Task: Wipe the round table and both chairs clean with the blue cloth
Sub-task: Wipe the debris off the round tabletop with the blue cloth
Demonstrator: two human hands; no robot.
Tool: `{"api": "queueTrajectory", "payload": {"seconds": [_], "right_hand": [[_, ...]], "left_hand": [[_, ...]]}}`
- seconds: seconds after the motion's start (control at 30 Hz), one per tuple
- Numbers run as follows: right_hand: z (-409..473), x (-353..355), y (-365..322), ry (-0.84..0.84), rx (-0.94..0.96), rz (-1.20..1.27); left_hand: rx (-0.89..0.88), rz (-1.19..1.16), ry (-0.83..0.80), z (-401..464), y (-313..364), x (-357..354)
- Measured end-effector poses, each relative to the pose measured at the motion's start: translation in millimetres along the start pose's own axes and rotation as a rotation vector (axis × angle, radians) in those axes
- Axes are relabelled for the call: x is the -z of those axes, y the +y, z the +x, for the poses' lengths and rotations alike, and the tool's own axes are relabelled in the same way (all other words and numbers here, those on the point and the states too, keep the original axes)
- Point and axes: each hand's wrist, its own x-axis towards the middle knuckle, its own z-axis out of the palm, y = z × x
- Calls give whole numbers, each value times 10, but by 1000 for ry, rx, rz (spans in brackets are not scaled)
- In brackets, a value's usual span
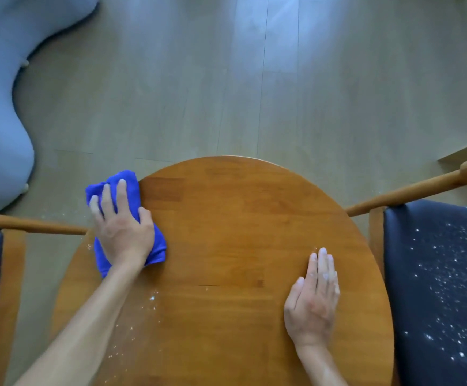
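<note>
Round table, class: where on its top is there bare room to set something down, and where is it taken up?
Free: the round table between the blue cloth and the right hand, out to the far edge. Taken: the left edge under the left hand; crumbs beside that forearm.

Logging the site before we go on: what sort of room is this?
Probably a home dining or living corner: a round wooden table, dark-cushioned wooden chairs on either side, pale wood-plank flooring.

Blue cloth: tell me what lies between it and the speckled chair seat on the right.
The right hand lies flat on the round table, roughly between the blue cloth under the left hand and the speckled chair seat. Nothing else visible does.
</note>
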Motion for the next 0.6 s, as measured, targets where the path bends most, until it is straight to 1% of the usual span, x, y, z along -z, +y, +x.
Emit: {"api": "queueTrajectory", "payload": {"seconds": [0.03,0.1,0.17,0.23,0.27,0.3,0.33,0.37,0.43,0.47,0.53,0.6], "right_hand": [[0,-9,0,2,2,-9],[1,-13,5,-4,-4,-17],[-1,-17,12,2,4,-24],[3,-28,41,18,16,-24],[1,-25,53,22,23,-20],[-1,-19,55,22,28,-15],[-2,-11,48,18,27,-9],[0,-2,37,8,20,-4],[2,23,4,-6,8,8],[1,27,-12,-3,6,14],[-7,15,-33,26,15,21],[-5,-2,-33,60,11,14]], "left_hand": [[-29,5,-2,-91,201,-68],[-212,0,-55,-343,732,-238],[-489,-13,-159,-706,1336,-444],[-782,-20,-317,-1055,1798,-589],[-890,-17,-374,-1150,1884,-609],[-956,-21,-396,-1148,1865,-607],[-978,-42,-384,-1049,1743,-580],[-956,-72,-343,-904,1541,-517],[-791,-74,-227,-548,940,-297],[-670,-46,-165,-351,551,-160],[-404,-19,-93,-57,-227,152],[-187,-39,-50,8,-699,350]]}}
